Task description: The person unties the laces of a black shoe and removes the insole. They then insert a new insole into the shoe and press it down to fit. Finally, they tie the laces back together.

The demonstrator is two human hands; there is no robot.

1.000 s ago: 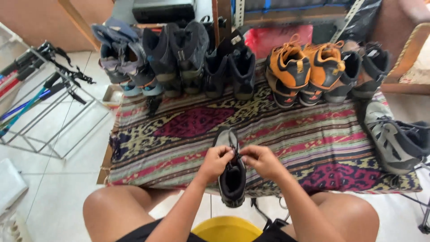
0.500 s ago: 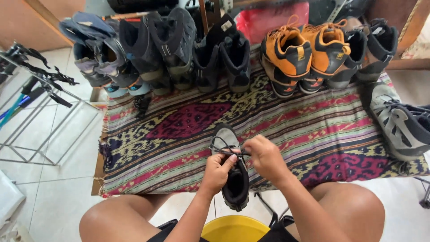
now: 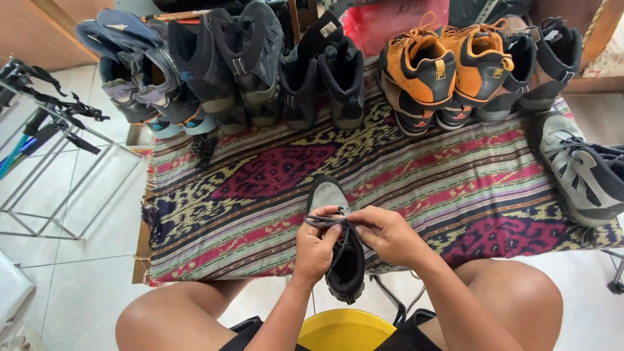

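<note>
Head view: laces (image 3: 328,222) partly under fingers (image 3: 325,214)

A dark, black-and-grey shoe (image 3: 338,250) lies at the near edge of the worktop, toe pointing far, heel overhanging the near side. Its dark lace (image 3: 328,222) is stretched across the open top, untied.

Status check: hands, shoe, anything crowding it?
Left hand and right hand both pinch the laces. Dark shoe on patterned cloth edge. Shoe row well clear.
</note>
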